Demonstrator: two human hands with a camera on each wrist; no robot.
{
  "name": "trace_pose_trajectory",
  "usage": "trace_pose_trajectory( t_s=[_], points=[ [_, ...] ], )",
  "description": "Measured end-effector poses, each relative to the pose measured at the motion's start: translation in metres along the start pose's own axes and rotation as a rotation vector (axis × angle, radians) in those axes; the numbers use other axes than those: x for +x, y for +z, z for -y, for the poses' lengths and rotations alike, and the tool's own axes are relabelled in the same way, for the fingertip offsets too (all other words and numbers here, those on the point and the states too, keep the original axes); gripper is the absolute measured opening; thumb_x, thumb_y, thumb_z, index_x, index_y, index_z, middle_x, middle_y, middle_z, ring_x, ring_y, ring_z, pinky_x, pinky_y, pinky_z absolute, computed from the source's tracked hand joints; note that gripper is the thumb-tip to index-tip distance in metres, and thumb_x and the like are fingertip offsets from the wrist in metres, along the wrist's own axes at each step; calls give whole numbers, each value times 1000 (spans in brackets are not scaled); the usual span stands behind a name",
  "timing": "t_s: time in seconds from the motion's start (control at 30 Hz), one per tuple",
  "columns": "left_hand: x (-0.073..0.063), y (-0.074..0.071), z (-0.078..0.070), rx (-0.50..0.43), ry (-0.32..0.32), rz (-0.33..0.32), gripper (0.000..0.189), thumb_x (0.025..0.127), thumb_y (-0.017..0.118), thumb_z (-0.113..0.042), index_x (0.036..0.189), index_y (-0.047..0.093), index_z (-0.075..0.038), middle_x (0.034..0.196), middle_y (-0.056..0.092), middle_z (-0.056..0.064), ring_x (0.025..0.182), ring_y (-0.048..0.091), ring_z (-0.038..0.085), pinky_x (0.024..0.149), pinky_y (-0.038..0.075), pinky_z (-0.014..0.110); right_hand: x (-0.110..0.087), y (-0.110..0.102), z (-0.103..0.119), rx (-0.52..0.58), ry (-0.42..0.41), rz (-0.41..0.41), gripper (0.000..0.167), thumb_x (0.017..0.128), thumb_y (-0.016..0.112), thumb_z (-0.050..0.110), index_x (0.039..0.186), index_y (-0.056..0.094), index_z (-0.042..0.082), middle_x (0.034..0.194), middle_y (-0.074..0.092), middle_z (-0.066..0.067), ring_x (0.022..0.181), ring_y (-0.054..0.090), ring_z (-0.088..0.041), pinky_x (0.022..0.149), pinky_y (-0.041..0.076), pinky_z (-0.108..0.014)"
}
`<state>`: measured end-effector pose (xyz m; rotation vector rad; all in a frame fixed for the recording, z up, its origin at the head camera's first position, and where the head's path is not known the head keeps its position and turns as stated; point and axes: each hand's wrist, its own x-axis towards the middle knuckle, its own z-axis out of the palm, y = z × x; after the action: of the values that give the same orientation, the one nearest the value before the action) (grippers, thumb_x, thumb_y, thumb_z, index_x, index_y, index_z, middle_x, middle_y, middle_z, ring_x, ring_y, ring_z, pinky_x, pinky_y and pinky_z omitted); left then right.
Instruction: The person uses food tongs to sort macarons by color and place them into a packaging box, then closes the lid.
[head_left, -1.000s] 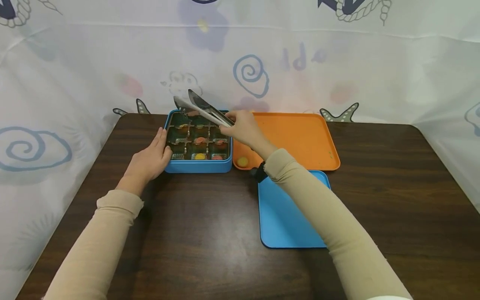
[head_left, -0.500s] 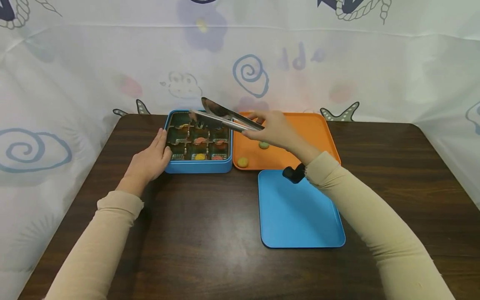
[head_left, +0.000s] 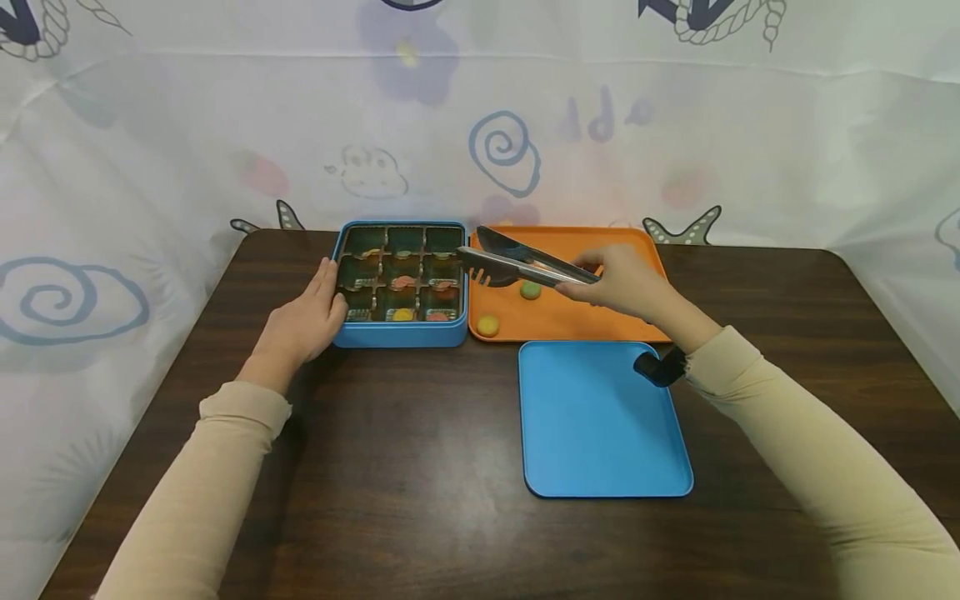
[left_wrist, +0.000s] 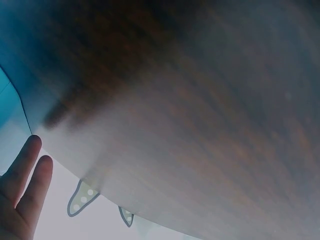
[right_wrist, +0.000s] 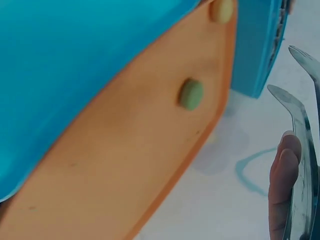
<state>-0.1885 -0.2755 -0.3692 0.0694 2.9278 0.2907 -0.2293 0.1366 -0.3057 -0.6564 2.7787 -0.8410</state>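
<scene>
My left hand (head_left: 300, 333) rests straight fingers along the left side of a blue box (head_left: 400, 335). The box has a dark divided insert, with yellow, pink and red pieces in several compartments. In the left wrist view only two fingers (left_wrist: 35, 190) show. My right hand (head_left: 626, 283) grips metal tongs (right_wrist: 300, 130), whose tips are spread apart with nothing between them. The tongs hang over the left part of an orange tray (head_left: 562, 325). On that tray lie a green macaron (right_wrist: 191, 94), just below the tongs in the head view, and a yellow macaron (head_left: 487, 325) near the front left corner.
A flat blue tray or lid (head_left: 603, 425) lies in front of the orange tray. The box stands against the orange tray's left edge. All sit on a dark wooden table (head_left: 405, 467), with a patterned white cloth (head_left: 585, 183) behind it.
My right hand has moved right and toward me, carrying the tongs from above the box to above the orange tray. The green macaron has come into view. My left hand stays put.
</scene>
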Motion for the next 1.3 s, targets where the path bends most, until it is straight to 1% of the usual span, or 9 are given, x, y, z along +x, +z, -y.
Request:
trace_pose_trajectory(
  t_s=[0.17, 0.37, 0.47, 0.57, 0.73, 0.9, 1.07, 1.2, 1.3],
  points=[
    [0, 1, -1, -6, -1, 2, 64, 101, 10, -38, 153, -12, -7, 162, -8, 15, 111, 56, 48, 63, 47, 46, -8, -1, -18, -36, 30, 9, 33, 89, 65, 29, 108, 68, 2, 94, 66, -16, 69, 58, -21, 60, 45, -31],
    [-1, 1, -3, -8, -1, 4, 64, 101, 9, -38, 152, -12, -7, 161, -8, 15, 119, 52, 48, 70, 48, 49, -16, -1, -30, -98, 54, 15, 41, 91, 63, 27, 119, 63, -2, 110, 65, -22, 81, 59, -26, 70, 47, -38],
    [-1, 1, -3, -7, 1, 3, 64, 101, 8, -39, 153, -12, -7, 161, -8, 15, 119, 51, 47, 69, 48, 49, -19, 0, -34, -100, 79, 29, 44, 91, 63, 26, 124, 60, -3, 115, 63, -24, 77, 59, -24, 66, 47, -36],
    [-1, 2, -2, -8, -1, -4, 64, 101, 9, -38, 153, -11, -7, 161, -8, 14, 117, 53, 47, 67, 48, 48, -19, 2, -38, -95, 101, 41, 43, 90, 63, 25, 123, 61, -2, 113, 63, -24, 62, 55, -20, 54, 40, -32],
    [-1, 1, -1, -8, -3, -3, 64, 101, 9, -38, 153, -11, -7, 161, -9, 13, 110, 56, 47, 61, 46, 43, -19, 5, -44, -106, 127, 58, 49, 90, 63, 24, 129, 56, -5, 123, 59, -29, 58, 54, -17, 51, 37, -32],
    [-1, 2, -1, -13, -4, -3, 64, 101, 8, -40, 153, -11, -8, 161, -9, 13, 109, 57, 46, 59, 45, 42, -19, 8, -47, -114, 126, 64, 47, 90, 61, 21, 129, 56, -6, 117, 61, -29, 50, 45, -15, 48, 33, -31],
    [0, 1, -1, -17, -6, -17, 65, 100, 8, -40, 153, -10, -7, 161, -8, 13, 109, 57, 46, 61, 47, 44, -20, 11, -49, -140, 107, 57, 45, 90, 62, 19, 127, 57, -8, 117, 61, -30, 56, 52, -16, 50, 36, -30],
    [0, 1, -1, -18, -7, -14, 64, 101, 9, -40, 153, -9, -7, 161, -8, 14, 112, 56, 47, 64, 48, 46, -19, 11, -49, -160, 109, 62, 44, 91, 60, 19, 127, 57, -7, 117, 61, -29, 59, 52, -19, 51, 36, -30],
    [0, 1, 0, -16, -5, -9, 64, 101, 8, -39, 153, -9, -6, 161, -8, 14, 116, 54, 47, 64, 48, 46, -18, 11, -48, -176, 106, 61, 44, 92, 60, 19, 127, 58, -7, 117, 61, -29, 66, 58, -21, 53, 41, -29]
  ],
)
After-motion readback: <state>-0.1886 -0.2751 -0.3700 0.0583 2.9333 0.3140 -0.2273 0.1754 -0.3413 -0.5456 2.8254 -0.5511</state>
